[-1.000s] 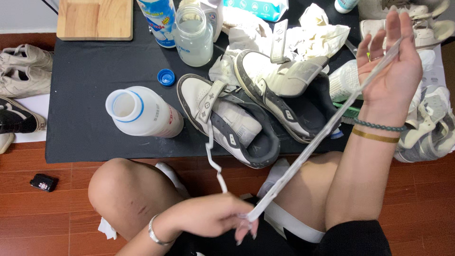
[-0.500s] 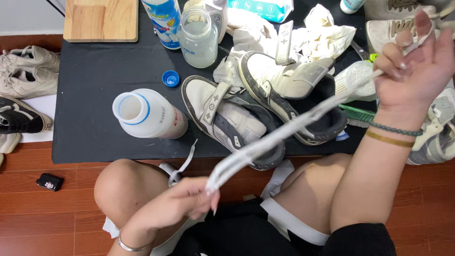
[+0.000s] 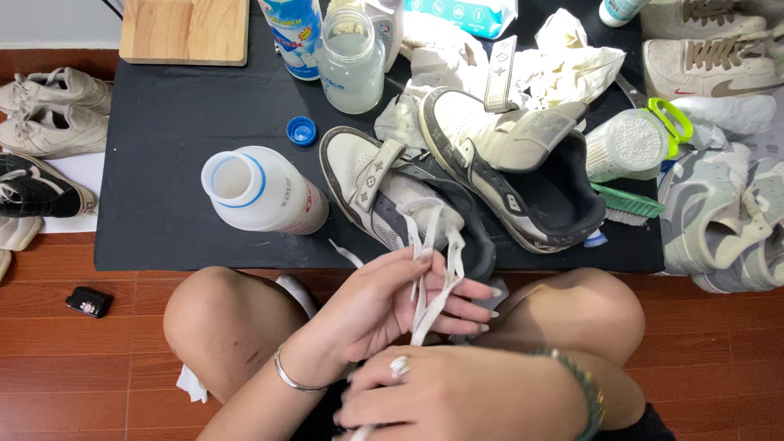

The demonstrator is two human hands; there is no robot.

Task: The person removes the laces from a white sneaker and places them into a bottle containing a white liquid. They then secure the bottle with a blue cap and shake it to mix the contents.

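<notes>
Left grip pinches a white shoelace; right grip closes on its lower end.

Fingers of the left hand clamp the folded lace just in front of the black tabletop's near edge, above the person's knees. Beyond it, near that edge, lie two grey-and-white sneakers, with an open white bottle on its side to their left and a blue cap behind it.
</notes>
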